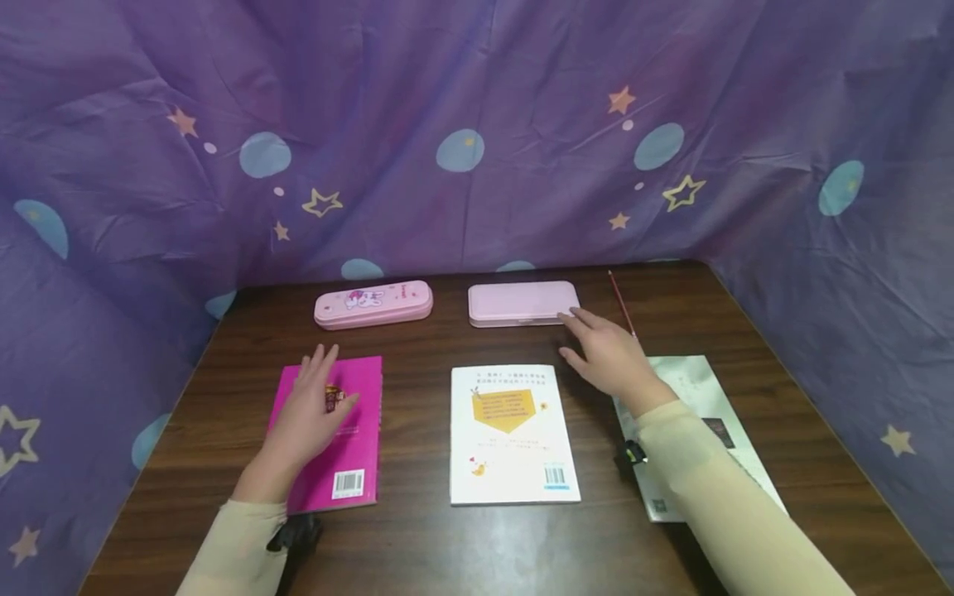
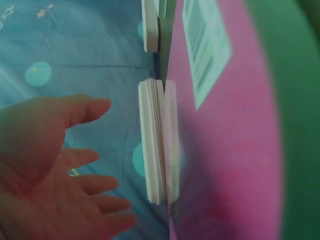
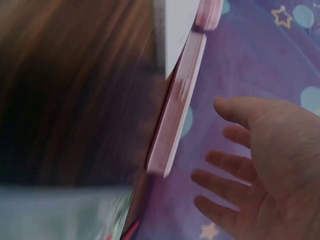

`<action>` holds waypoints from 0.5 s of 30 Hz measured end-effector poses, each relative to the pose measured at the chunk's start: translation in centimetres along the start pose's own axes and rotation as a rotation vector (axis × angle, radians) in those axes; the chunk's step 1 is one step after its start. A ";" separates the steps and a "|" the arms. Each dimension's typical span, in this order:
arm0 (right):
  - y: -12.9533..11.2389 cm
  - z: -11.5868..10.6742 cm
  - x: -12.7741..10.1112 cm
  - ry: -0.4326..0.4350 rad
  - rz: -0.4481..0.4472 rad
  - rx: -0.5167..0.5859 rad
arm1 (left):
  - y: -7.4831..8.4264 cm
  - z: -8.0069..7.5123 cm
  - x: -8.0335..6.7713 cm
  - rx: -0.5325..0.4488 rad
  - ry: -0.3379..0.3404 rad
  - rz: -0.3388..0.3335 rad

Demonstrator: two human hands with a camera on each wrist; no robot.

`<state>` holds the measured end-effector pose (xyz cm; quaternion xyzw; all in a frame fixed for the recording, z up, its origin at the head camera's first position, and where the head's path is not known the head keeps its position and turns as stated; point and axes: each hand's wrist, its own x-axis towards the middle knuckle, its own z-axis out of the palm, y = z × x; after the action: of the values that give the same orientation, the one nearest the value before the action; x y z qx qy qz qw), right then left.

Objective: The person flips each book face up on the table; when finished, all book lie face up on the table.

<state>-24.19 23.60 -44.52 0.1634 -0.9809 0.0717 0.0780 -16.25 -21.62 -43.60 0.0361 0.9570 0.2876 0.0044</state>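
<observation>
Reaching with fingers spread, the right hand (image 1: 607, 356) nears the plain pink case (image 1: 523, 303); the left hand (image 1: 313, 410) hovers flat over the pink book (image 1: 331, 434); a careless sweep could knock the pencil (image 1: 621, 303) away.

Soft, even overhead light fills the head view, with faint shadows under the hands and wide-angle bending toward 3 and 9 o'clock, while both wrist views are badly blurred, the left one tinted green-blue, its pink book (image 2: 235, 150) smeared at 3 o'clock.
</observation>
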 end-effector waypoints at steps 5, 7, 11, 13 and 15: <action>-2.5 0.4 1.6 0.011 -0.083 0.030 | -0.4 0.0 -1.2 -0.028 -0.036 -0.013; -3.7 0.5 2.2 -0.001 -0.113 0.050 | -0.5 -0.1 -1.8 -0.017 -0.034 -0.021; -6.3 0.8 3.4 -0.036 -0.156 0.109 | -0.9 -0.4 -2.9 0.011 -0.022 -0.039; -7.5 1.2 3.9 -0.052 -0.183 0.138 | -1.1 -0.4 -3.4 0.033 -0.009 -0.035; -8.8 1.7 4.3 -0.067 -0.218 0.167 | -1.5 -0.5 -4.0 0.056 0.009 -0.029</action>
<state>-25.53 13.71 -44.42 0.2773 -0.9500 0.1385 0.0387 -12.39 -23.39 -44.09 0.0212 0.9652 0.2608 0.0033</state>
